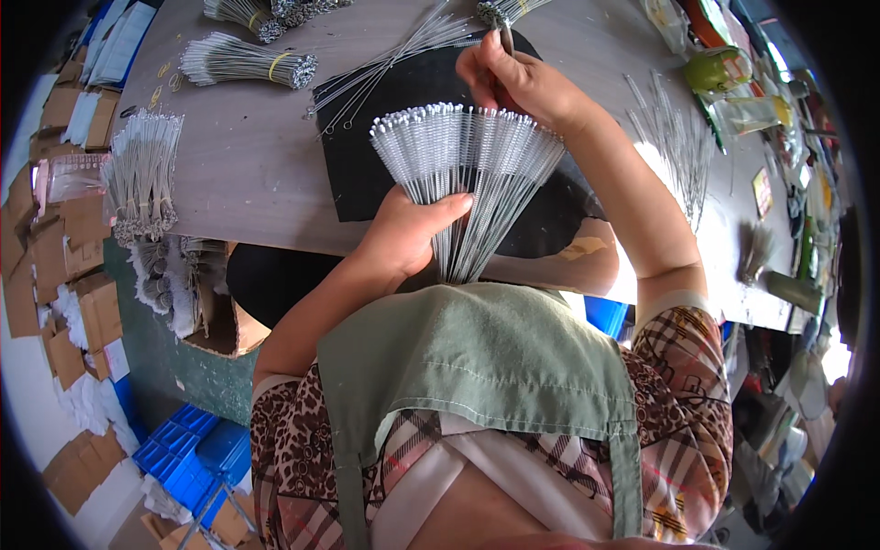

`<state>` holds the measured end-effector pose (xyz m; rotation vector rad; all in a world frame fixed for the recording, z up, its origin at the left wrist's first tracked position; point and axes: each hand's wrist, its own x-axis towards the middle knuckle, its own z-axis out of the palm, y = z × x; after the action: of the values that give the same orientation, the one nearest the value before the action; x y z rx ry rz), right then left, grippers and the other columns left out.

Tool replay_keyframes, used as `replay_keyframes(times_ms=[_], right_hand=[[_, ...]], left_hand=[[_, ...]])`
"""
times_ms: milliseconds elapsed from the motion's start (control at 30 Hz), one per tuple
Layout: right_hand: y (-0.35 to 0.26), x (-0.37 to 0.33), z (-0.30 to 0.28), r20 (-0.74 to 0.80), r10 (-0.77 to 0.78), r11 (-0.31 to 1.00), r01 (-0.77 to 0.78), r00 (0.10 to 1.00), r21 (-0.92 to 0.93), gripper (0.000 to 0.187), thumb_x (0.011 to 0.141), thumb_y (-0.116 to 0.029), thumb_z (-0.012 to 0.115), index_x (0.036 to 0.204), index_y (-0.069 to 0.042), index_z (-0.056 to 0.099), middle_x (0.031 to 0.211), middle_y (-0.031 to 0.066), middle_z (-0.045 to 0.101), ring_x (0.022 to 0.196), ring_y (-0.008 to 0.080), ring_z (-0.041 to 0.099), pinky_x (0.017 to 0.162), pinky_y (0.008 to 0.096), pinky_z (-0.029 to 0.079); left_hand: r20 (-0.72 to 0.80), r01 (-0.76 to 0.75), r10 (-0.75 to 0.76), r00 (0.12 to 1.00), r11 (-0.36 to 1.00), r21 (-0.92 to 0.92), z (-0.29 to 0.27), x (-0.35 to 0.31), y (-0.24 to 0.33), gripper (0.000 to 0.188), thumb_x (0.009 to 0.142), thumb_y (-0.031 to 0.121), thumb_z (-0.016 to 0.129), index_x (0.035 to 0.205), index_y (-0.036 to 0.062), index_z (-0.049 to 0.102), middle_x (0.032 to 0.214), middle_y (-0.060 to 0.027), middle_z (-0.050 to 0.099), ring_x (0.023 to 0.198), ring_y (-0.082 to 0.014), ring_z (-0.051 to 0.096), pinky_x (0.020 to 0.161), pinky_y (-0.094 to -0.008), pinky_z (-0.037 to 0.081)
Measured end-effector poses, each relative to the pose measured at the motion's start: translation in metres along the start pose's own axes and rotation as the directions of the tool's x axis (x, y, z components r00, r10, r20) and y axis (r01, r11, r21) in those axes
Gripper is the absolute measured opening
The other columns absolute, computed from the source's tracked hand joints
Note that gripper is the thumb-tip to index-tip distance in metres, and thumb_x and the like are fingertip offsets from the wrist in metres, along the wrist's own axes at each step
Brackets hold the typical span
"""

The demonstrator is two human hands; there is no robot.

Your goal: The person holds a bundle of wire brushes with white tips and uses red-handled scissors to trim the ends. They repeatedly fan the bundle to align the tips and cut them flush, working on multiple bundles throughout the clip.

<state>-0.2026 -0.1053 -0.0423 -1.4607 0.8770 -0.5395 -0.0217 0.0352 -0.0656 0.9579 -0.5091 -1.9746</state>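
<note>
My left hand [408, 229] is wrapped round a thick bunch of straw brushes [467, 151], thumb across the front. The brushes fan out upward, with pale bristles and small white tips at the top and thin wire stems running down to my apron. Just beyond the fan's far right side is my right hand [518, 82], its fingers curled and pinched together. A small greyish piece shows by its fingertips, but I cannot make out what it is. Close to those fingertips lies a bundle of wire brushes [500, 13] at the table's far side.
A black mat [353, 179] lies on the grey table [229, 174], with loose wire brushes [394, 69] across it. Banded bundles [247, 62] and an upright-looking bunch [145, 174] are at left. More loose brushes [674, 147] lie right. Cardboard boxes [78, 247] and blue crates [183, 458] stand at left.
</note>
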Motion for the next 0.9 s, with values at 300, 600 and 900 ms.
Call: replay_keyframes(times_ms=[300, 600, 900], right_hand=[[-0.028, 0.043, 0.025, -0.125, -0.110, 0.993, 0.103, 0.986, -0.059, 0.047, 0.091, -0.053, 0.048, 0.093, -0.006, 0.050, 0.070, -0.0002, 0.042, 0.062, 0.0073, 0.040, 0.053, 0.0216, 0.035], [-0.019, 0.012, 0.023, 0.155, -0.009, 0.946, 0.058, 0.988, -0.319, 0.056, 0.084, -0.058, 0.055, 0.093, -0.003, 0.059, 0.075, 0.0037, 0.057, 0.063, 0.0128, 0.056, 0.059, 0.0269, 0.047], [-0.007, 0.002, 0.014, 0.190, -0.038, 0.989, 0.065, 0.981, -0.135, 0.016, 0.079, -0.014, 0.065, 0.087, -0.006, 0.053, 0.074, -0.0017, 0.053, 0.067, 0.0084, 0.053, 0.062, 0.0231, 0.044]], left_hand=[[0.011, 0.003, -0.003, 1.000, 0.998, 0.060, 0.000, 0.006, -0.001, 0.027, 0.080, 0.000, 0.064, 0.107, -0.0001, 0.058, 0.097, -0.0068, 0.063, 0.087, -0.0163, 0.061, 0.080, -0.0327, 0.050], [-0.051, 0.029, -0.031, 0.998, 0.999, -0.041, -0.006, -0.005, 0.001, 0.024, 0.083, 0.003, 0.063, 0.104, -0.0030, 0.056, 0.092, -0.0096, 0.062, 0.083, -0.0175, 0.062, 0.072, -0.0316, 0.053], [-0.104, -0.033, 0.026, 0.994, 0.998, -0.062, -0.005, -0.005, -0.003, 0.015, 0.083, -0.001, 0.059, 0.097, -0.0010, 0.054, 0.093, -0.0101, 0.060, 0.079, -0.0186, 0.062, 0.072, -0.0335, 0.053]])
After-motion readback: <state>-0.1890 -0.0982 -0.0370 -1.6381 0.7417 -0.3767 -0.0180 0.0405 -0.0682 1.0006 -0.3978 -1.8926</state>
